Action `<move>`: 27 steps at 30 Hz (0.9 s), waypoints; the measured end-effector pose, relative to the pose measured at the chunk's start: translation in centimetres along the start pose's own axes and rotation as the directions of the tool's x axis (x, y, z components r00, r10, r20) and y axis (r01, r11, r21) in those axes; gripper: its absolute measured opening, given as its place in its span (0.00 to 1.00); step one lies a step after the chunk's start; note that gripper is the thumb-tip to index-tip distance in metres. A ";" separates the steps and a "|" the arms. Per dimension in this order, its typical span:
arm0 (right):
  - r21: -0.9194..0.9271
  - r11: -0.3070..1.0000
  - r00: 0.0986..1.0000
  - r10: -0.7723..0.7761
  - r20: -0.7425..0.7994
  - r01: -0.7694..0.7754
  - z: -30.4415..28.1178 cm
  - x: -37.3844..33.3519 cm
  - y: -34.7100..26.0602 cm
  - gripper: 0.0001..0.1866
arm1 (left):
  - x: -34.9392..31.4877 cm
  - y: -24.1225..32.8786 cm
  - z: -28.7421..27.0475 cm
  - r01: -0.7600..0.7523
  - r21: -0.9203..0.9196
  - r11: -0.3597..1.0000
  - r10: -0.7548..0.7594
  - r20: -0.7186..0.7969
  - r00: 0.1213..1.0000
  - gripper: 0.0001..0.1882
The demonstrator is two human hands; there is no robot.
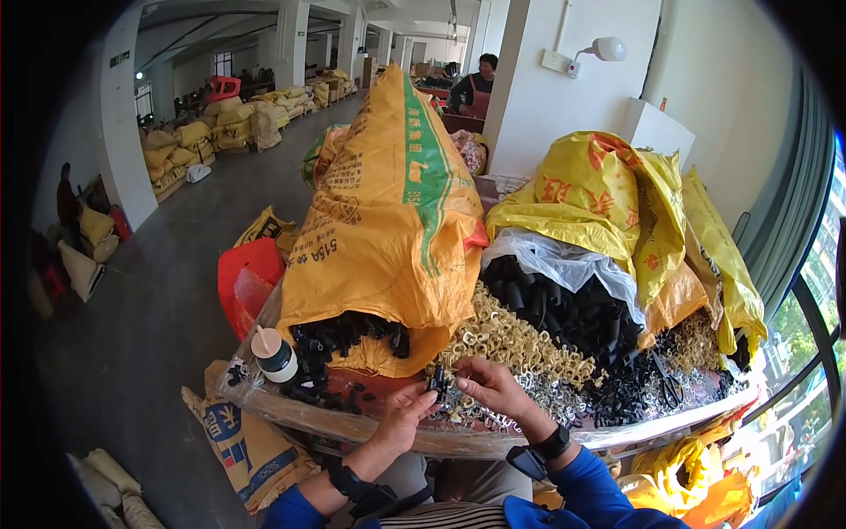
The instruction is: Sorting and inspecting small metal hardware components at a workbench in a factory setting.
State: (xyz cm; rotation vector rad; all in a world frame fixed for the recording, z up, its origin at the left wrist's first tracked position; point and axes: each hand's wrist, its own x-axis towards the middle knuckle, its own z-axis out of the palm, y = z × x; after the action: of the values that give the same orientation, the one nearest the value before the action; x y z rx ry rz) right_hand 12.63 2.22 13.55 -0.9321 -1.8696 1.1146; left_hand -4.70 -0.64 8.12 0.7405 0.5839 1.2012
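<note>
Over the table's near edge, my left hand [404, 416] grips a small black plastic part [436, 379] upright between thumb and fingers. Close to its right side, my right hand [491, 386] has thumb and fingertips drawn together; whatever they pinch is too small to make out. Behind the hands lies a heap of beige ring-shaped pieces [520, 339]. Small silver metal pieces [538, 394] are scattered under and beside my right hand. Black parts [352, 335] spill from the mouth of an orange woven sack [379, 220] on the left.
A white-lidded dark jar [275, 357] stands at the table's left edge near a red chair [249, 278]. Black tubes [564, 309] spill from a yellow sack [586, 198]. Scissors [667, 379] lie at the right. A printed paper sack [251, 450] rests below; another person [476, 88] is farther back.
</note>
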 end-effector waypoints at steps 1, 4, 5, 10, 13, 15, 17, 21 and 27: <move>-0.007 1.000 1.000 -0.011 -0.006 0.011 -0.7 0.3 -0.3 0.16 | 0.1 0.3 0.0 -0.005 -0.001 1.000 0.005 -0.002 1.000 0.10; -0.153 0.988 0.996 -0.038 -0.075 0.027 -4.1 2.5 -3.1 0.20 | 1.0 1.3 -0.3 -0.020 -0.025 0.999 0.020 0.009 1.000 0.09; -0.156 0.982 0.983 -0.125 -0.134 0.104 -5.0 3.2 -4.4 0.21 | 1.1 1.7 -0.4 -0.030 -0.026 0.999 0.030 0.005 1.000 0.09; -0.019 0.899 0.817 -0.406 -0.409 0.437 -7.1 5.2 -9.7 0.21 | 1.3 3.2 0.2 -0.079 -0.038 0.996 0.079 0.016 0.997 0.09; -0.011 0.913 0.825 -0.374 -0.424 0.409 -5.8 4.7 -9.0 0.20 | 1.0 2.9 -0.1 -0.081 -0.048 0.996 0.081 0.011 0.997 0.09; -0.026 0.955 0.893 -0.286 -0.348 0.295 -4.2 4.1 -6.0 0.18 | 0.7 2.1 -0.4 -0.040 -0.062 0.997 0.040 0.000 0.999 0.09; -0.052 0.988 0.943 -0.152 -0.295 0.143 -2.3 2.7 -2.5 0.17 | 0.7 1.3 -0.4 -0.025 -0.066 0.998 0.025 0.001 1.000 0.09; -0.186 0.982 0.991 -0.042 -0.131 0.017 1.7 -0.3 1.5 0.14 | -0.2 -0.5 -1.4 0.033 -0.046 0.998 -0.034 -0.036 0.999 0.09; -0.532 0.844 0.996 -0.083 -0.010 0.065 3.2 -3.5 6.1 0.12 | -0.6 -3.2 -3.0 0.081 0.016 0.997 -0.079 -0.099 0.992 0.11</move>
State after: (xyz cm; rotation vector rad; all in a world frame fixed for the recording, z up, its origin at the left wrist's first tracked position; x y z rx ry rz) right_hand 12.67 0.16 6.10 -1.1557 -2.2148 0.5232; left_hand -5.16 -1.26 3.71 0.6711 0.7023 1.1634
